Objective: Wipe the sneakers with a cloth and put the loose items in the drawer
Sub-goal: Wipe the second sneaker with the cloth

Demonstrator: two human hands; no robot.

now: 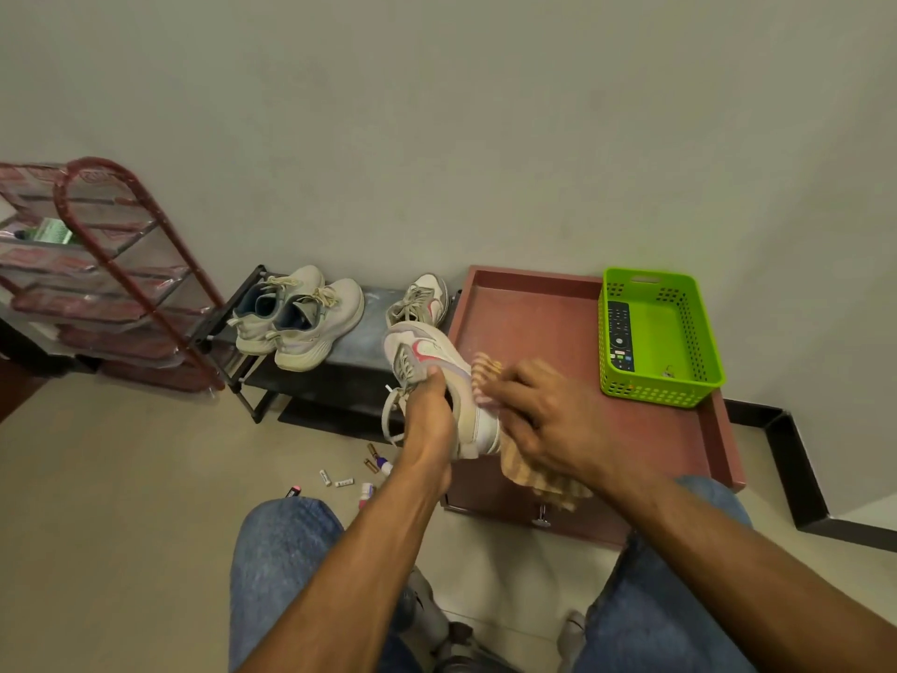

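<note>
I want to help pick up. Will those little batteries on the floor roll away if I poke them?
Probably, yes. The batteries look like small round cylinders lying on their sides, so a sideways poke would likely send them rolling. The floor looks smooth and hard, so little would slow them. They also seem small and light, so pinching each one should work better than pushing.

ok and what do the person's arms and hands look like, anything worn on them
Both forearms are bare to the frame's edge: no sleeves, watch, bands or gloves show. The left hand and right hand carry no rings that can be seen. Below them, blue denim jeans cover the knees.
</note>
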